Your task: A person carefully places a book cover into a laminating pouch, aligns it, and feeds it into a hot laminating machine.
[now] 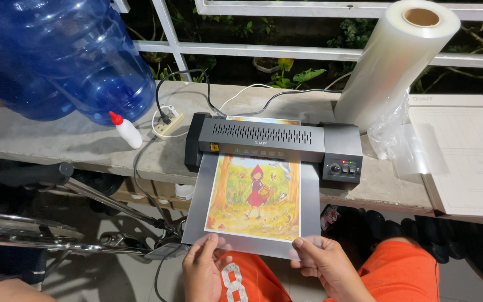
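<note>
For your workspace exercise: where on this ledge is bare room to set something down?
Bare concrete ledge lies between the small white red-capped glue bottle and the ledge's front edge. Crowded: around the dark grey laminator, the clear film roll and the white paper trimmer board.

The left hand point(205, 268) and right hand point(325, 263) pinch the near edge of a laminated picture sheet point(252, 196) feeding into the grey laminator point(272, 142) on the table point(57, 140).

Count: one laminator point(272, 146), one film roll point(395, 61), two water jugs point(93, 61), one glue bottle point(126, 130), one picture sheet point(254, 196).
</note>
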